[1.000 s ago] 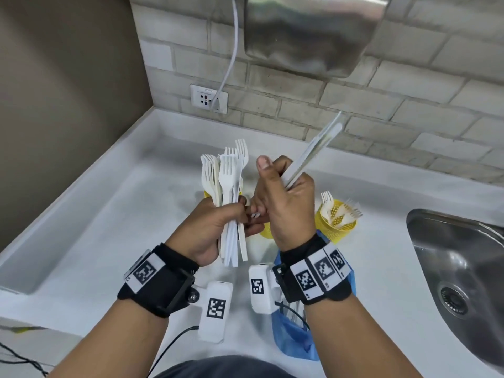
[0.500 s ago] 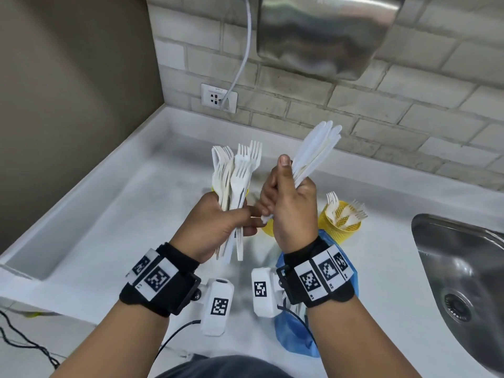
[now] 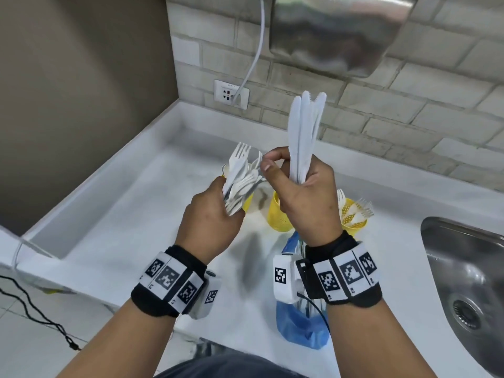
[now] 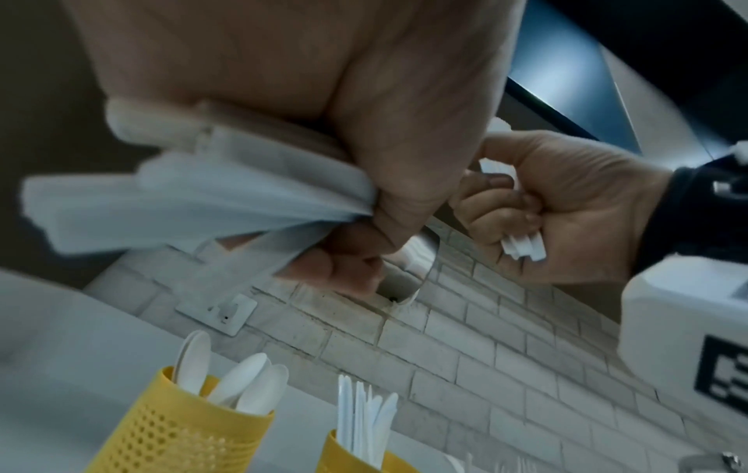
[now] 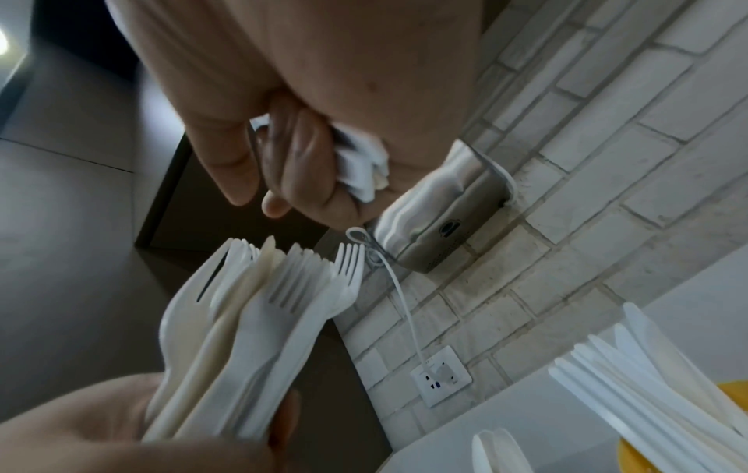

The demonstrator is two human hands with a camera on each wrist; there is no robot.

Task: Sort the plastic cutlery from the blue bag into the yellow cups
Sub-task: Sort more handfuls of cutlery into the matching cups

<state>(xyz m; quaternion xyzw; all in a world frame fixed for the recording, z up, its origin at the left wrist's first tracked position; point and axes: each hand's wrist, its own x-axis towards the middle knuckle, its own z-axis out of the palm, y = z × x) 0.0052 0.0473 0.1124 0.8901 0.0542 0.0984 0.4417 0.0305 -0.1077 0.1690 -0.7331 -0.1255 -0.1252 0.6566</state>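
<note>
My left hand [image 3: 215,211] grips a bundle of white plastic forks [image 3: 240,173], tines tilted up and away; the same forks [image 5: 263,336] fill the right wrist view. My right hand [image 3: 297,195] holds a bundle of white knives [image 3: 305,132] upright, its thumb and forefinger pinched together by the fork tips. The knife handle ends [image 4: 524,248] stick out under that fist. Three yellow cups stand behind my hands: one with spoons [image 4: 182,432], the middle cup [image 3: 278,214] with knives [image 4: 364,416], the right cup [image 3: 354,219] with forks. The blue bag [image 3: 300,323] lies under my right wrist.
A steel sink [image 3: 463,268] is set into the white counter on the right. A steel hand dryer [image 3: 341,31] hangs on the brick wall, its cable running to a socket [image 3: 231,94]. The counter [image 3: 122,227] has a raised rim along the left and back.
My right hand has turned the knives from leaning right to upright. My left hand has tipped the forks forward and lower. The right thumb and forefinger now meet at the fork tips.
</note>
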